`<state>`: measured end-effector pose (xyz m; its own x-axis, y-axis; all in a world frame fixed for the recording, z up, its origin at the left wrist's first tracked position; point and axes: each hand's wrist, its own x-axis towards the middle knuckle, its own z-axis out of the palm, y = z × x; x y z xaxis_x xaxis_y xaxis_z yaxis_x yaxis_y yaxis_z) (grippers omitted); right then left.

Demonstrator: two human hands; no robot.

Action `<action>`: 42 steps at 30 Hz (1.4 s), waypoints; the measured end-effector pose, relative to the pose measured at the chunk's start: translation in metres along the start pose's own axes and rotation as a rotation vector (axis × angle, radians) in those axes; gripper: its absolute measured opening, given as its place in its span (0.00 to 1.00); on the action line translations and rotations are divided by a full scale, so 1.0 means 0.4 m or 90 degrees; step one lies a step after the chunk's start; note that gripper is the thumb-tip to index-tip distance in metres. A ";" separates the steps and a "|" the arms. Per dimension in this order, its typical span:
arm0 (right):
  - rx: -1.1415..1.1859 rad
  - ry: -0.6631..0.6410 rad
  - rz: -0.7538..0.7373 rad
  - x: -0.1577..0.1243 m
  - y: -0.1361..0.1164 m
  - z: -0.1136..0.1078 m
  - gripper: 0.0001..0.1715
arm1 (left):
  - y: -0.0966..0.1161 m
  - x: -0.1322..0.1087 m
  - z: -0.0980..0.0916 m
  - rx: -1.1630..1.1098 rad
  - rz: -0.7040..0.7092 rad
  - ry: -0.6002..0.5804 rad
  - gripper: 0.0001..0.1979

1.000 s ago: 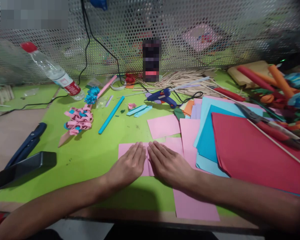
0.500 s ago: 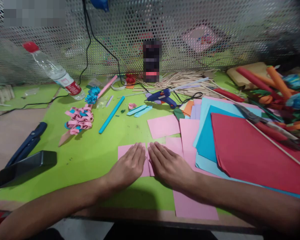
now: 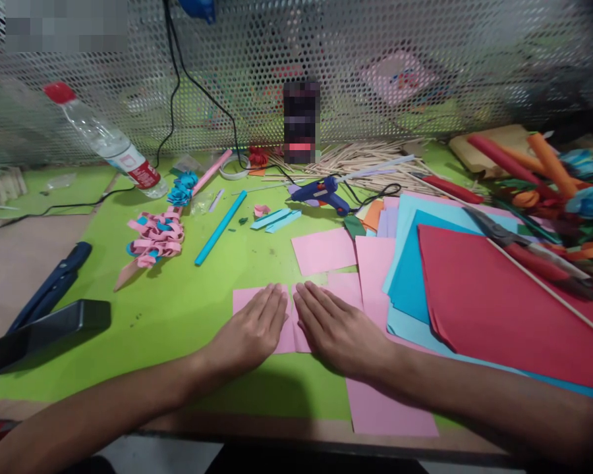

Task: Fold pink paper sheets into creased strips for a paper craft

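Observation:
Both palms press flat on a sheet of pink paper that has a crease down its middle. On the crease's left side lies my left hand, fingers straight and holding nothing. My right hand rests on the other side, also flat and empty, hiding much of that half. More pink paper shows beyond the right fingertips. A separate pink piece lies farther back, and a long pink sheet sticks out beneath my right forearm.
Stacked red paper and blue paper lie right, with pliers on top. A blue glue gun and wooden sticks are behind. At left stand a water bottle, a paper flower stem, a stapler and a black box.
Both hands stay flat in nearly the same place on the pink paper. The view has shifted very slightly; nothing was picked up or let go.

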<state>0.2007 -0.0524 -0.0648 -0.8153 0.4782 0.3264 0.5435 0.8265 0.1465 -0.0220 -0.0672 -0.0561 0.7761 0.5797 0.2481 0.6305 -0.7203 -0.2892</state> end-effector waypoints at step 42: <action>0.040 -0.009 -0.056 -0.009 0.026 0.004 0.28 | -0.023 0.006 -0.010 -0.008 0.050 0.014 0.19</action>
<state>0.2092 -0.0451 -0.0658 -0.8620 0.4073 0.3019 0.4569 0.8821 0.1144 -0.0259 -0.0607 -0.0489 0.8224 0.5132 0.2456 0.5677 -0.7679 -0.2966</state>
